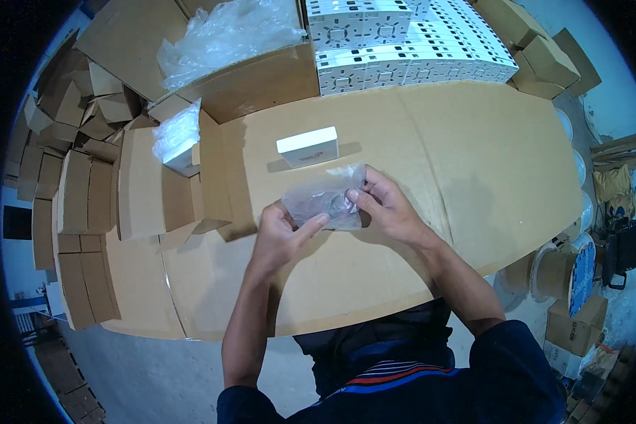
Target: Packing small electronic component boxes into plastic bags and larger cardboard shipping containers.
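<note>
A clear, crinkled plastic bag [316, 201] is stretched between my two hands above the table. Its left end is pinched between the thumb and fingers of my left hand [279, 230]. My right hand [389, 208] grips the other end, thumb on top near the upper corner. Whether anything lies inside the bag, I cannot make out. Just beyond it, a small white box [308, 148] stands on the cardboard-covered tabletop [374, 275], apart from both hands.
At left, an open carton [180, 191] holds a bubble-wrapped white box. Behind it a larger carton [261, 85] is filled with clear plastic bags [240, 32]. Stacked white boxes [417, 60] line the far edge. Many empty cartons [85, 191] crowd the left; cable spools [555, 272] stand at right.
</note>
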Tool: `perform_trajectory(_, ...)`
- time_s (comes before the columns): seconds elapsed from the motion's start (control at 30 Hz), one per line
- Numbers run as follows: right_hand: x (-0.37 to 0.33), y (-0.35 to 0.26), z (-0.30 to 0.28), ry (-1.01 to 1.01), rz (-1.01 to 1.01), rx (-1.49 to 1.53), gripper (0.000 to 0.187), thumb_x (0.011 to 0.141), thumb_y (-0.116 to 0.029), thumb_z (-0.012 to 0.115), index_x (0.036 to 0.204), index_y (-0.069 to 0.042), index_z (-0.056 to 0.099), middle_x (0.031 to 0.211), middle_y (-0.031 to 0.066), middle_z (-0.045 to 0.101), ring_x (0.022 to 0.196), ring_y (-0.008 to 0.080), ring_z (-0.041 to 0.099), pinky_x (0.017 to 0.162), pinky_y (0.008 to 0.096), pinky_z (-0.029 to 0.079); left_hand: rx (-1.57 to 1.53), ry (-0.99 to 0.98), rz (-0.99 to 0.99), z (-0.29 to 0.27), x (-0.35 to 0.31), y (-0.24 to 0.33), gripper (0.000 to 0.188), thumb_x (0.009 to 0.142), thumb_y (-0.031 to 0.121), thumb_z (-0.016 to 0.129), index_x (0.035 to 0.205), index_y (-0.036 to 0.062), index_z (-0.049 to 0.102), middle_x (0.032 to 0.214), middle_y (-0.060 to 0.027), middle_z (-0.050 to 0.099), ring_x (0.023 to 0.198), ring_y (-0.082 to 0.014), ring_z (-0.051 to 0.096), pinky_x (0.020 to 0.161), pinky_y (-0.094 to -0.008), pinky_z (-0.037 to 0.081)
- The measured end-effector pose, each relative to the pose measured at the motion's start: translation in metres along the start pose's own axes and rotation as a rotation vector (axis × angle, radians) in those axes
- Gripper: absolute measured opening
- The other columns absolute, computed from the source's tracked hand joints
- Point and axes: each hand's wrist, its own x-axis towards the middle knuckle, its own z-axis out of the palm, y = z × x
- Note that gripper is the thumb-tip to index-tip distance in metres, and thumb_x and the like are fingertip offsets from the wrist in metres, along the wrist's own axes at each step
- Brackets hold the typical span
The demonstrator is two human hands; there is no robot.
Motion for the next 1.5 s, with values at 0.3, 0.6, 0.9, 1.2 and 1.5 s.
perform_trajectory(0.3, 0.002, 0.002, -0.013, -0.021, -0.017, 0.032, 0.043, 0.085, 0.006, 0.071, 0.121, -0.001, 0.048, 0.106, 0.0057, 0.061, 0.093, 0.0103, 0.062, 0.077, 0.0260, 0.053, -0.004, 0.183, -0.017, 0.008, 0.003, -0.010, 0.018, 0.098, 0.017, 0.064, 0.100, 0.0001, 0.069, 0.081, 0.0007, 0.065, 0.068, -0.0048, 0.055, 0.059, -0.0244, 0.045)
perform_trajectory(0.6, 0.000, -0.005, -0.009, 0.018, -0.018, 0.020, 0.036, 0.087, 0.006, 0.069, 0.117, -0.001, 0.049, 0.097, 0.0037, 0.059, 0.086, 0.0084, 0.062, 0.071, 0.0220, 0.052, -0.242, 0.155, 0.013, -0.001, 0.000, -0.014, 0.030, 0.095, 0.010, 0.066, 0.122, -0.0001, 0.058, 0.104, -0.0074, 0.067, 0.092, -0.0116, 0.064, 0.068, -0.0251, 0.053)
perform_trajectory(0.9, 0.003, -0.006, -0.009, 0.145, -0.127, -0.210, 0.031, 0.088, 0.003, 0.069, 0.114, -0.001, 0.053, 0.092, 0.0016, 0.061, 0.083, 0.0058, 0.060, 0.071, 0.0220, 0.048, -0.146, -0.018, -0.203, 0.004, -0.002, 0.011, 0.036, 0.086, 0.000, 0.074, 0.119, -0.0028, 0.059, 0.099, -0.0082, 0.068, 0.073, -0.0110, 0.063, 0.062, -0.0252, 0.053)
perform_trajectory(1.2, 0.024, -0.075, 0.025, 0.137, -0.675, -1.088, 0.036, 0.073, -0.004, 0.079, 0.105, -0.004, 0.063, 0.108, 0.0113, 0.060, 0.100, 0.0292, 0.061, 0.086, 0.0381, 0.050, -0.103, 0.000, -0.147, -0.007, -0.002, 0.010, 0.027, 0.086, 0.001, 0.074, 0.111, -0.0029, 0.063, 0.092, -0.0071, 0.069, 0.070, -0.0104, 0.062, 0.062, -0.0254, 0.052)
perform_trajectory(1.5, 0.030, -0.069, 0.030, 0.094, -0.707, -1.044, 0.026, 0.071, 0.004, 0.078, 0.092, -0.004, 0.063, 0.102, 0.0106, 0.058, 0.096, 0.0289, 0.060, 0.079, 0.0373, 0.053, -0.112, 0.001, -0.226, -0.016, -0.004, 0.011, 0.026, 0.085, 0.005, 0.076, 0.106, -0.0022, 0.063, 0.088, -0.0070, 0.069, 0.066, -0.0100, 0.062, 0.058, -0.0249, 0.051)
